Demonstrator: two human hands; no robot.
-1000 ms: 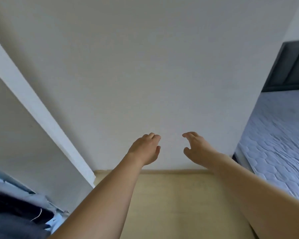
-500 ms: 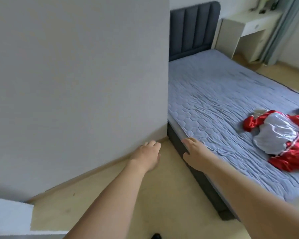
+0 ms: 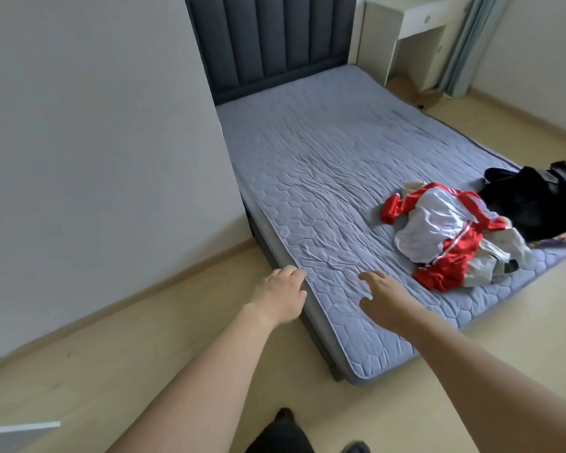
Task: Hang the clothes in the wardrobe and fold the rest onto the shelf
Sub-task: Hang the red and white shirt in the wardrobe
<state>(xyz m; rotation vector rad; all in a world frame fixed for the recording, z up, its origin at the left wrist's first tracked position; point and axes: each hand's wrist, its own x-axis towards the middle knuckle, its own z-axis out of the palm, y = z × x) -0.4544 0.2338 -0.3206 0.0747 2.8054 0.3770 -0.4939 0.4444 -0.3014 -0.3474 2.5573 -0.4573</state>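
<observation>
Left hand [image 3: 280,294]: fingers loosely curled, holding nothing, at the edge of the grey quilted mattress [image 3: 324,165].
Right hand [image 3: 384,297]: spread, empty, nearer the clothes.
Red-and-white satin garment [image 3: 438,230]: crumpled, forward-right of both hands, well apart.
Black garment [image 3: 530,204]: just beyond it.

A home bedroom: a bed [image 3: 324,178] with a quilted grey-blue mattress cover and a dark padded headboard [image 3: 268,40] stands against plain pale walls. A white dressing table [image 3: 409,34] and a light curtain [image 3: 464,44] sit in the far corner on pale wooden flooring, and crumpled clothes [image 3: 464,230] lie on the mattress.
</observation>
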